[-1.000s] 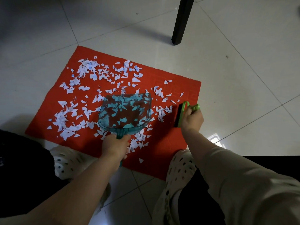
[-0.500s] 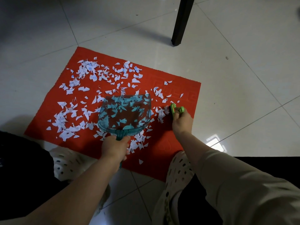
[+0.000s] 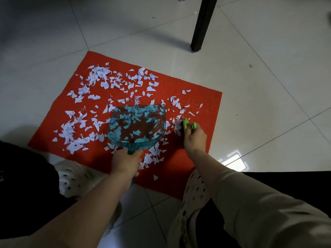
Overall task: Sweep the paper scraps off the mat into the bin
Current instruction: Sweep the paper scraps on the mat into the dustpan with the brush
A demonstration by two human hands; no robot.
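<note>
Gripping dustpan (image 3: 137,127) and brush (image 3: 188,125) — both hands, above scrap-strewn red mat (image 3: 197,97) on pale tiled floor (image 3: 250,86).

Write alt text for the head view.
A person crouches over a red mat strewn with white paper scraps, the left hand holding a clear teal dustpan and the right hand a green brush beside it.

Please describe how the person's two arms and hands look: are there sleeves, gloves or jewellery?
The left hand and its forearm are bare. The right hand is bare too, but a loose beige sleeve covers the arm up to mid-forearm. No gloves, rings or watch are visible.
</note>
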